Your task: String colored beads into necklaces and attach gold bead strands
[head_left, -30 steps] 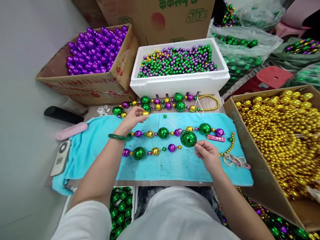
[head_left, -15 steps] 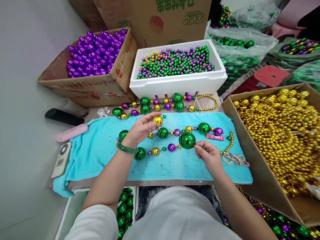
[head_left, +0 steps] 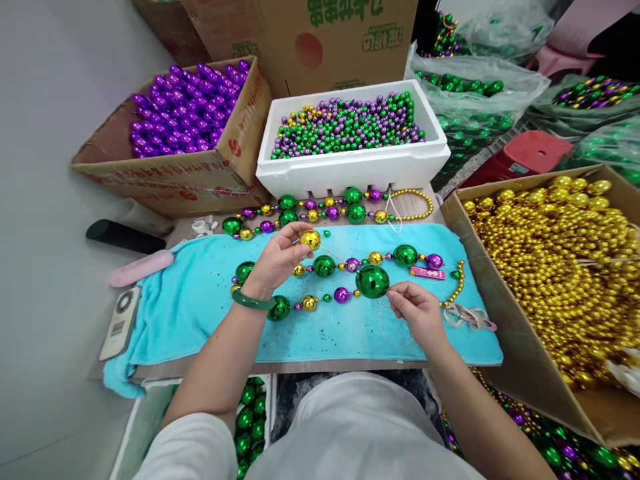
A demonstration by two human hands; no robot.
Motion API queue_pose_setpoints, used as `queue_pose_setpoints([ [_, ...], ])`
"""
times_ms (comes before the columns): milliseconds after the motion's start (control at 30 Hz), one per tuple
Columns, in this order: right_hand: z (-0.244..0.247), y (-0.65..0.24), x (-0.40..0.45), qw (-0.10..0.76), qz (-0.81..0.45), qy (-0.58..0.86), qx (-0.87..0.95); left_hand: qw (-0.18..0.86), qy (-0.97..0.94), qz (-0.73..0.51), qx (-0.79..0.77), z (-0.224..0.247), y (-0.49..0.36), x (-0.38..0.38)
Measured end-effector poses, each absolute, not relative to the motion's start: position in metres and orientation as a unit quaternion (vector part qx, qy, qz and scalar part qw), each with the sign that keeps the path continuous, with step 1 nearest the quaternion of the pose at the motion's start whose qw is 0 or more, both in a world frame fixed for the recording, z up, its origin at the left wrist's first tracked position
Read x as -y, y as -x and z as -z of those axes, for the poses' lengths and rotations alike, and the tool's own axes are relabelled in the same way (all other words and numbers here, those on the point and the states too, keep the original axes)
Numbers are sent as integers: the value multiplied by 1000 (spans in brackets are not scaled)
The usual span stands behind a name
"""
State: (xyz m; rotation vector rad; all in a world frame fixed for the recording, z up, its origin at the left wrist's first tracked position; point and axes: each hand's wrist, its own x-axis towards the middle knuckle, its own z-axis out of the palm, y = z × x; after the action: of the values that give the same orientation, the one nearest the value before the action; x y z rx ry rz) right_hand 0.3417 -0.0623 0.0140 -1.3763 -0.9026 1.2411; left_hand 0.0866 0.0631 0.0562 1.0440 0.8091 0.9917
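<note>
My left hand [head_left: 281, 257] pinches a gold bead [head_left: 310, 239] above the blue towel [head_left: 200, 333]. A thin string runs from that bead down toward a large green bead [head_left: 373, 281]. The fingertips of my right hand [head_left: 416, 308] are closed at the right end of this green bead. Behind and below my hands, two rows of green, gold and purple beads lie on the towel, among them a purple bead [head_left: 342, 295]. A finished-looking bead strand [head_left: 356, 213] lies beyond the towel. A small pink packet [head_left: 427, 273] rests near the right row.
A carton of purple beads [head_left: 165, 175] and a white foam box [head_left: 350, 165] of small beads stand behind. At the right is a carton of gold beads [head_left: 520, 293]. A phone-like white device [head_left: 120, 325] and a pink case [head_left: 141, 268] lie at the left.
The view has shifted slightly. Both hands keep their hold, and the gold bead has moved a little left, away from the large green bead.
</note>
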Motion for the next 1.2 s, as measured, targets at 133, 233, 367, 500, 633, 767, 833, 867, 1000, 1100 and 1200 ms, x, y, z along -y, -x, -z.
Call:
queue_pose_setpoints([
  [133, -12, -342, 62, 515, -517, 571, 376, 671, -463, -444, -371, -56, -87, -63],
  [233, -11, -342, 61, 515, -518, 569, 378, 663, -460, -450, -382, -55, -87, -62],
  [367, -11, -342, 60, 516, -516, 570, 378, 662, -457, -449, -390, -53, -86, -63],
  [500, -10, -342, 60, 512, -515, 574, 379, 652, -471, -448, -391, -52, -87, -62],
  [633, -9, -341, 59, 507, -516, 577, 378, 632, -502, -445, -387, -52, -93, -57],
  [767, -7, -339, 58, 506, -531, 567, 375, 618, -535, -433, -380, -52, -104, -50],
  [833, -6, -340, 58, 505, -536, 563, 375, 612, -537, -439, -380, -52, -107, -47],
  [867, -5, -340, 57, 504, -538, 562, 375, 613, -534, -441, -380, -51, -109, -46],
  [1000, -7, -345, 56, 497, -538, 567, 378, 622, -523, -438, -384, -49, -112, -43],
  [1100, -8, -347, 55, 495, -537, 571, 376, 603, -537, -447, -386, -49, -114, -42],
  [1200, -7, -346, 54, 497, -550, 561, 368, 588, -559, -442, -381, -49, -118, -39],
])
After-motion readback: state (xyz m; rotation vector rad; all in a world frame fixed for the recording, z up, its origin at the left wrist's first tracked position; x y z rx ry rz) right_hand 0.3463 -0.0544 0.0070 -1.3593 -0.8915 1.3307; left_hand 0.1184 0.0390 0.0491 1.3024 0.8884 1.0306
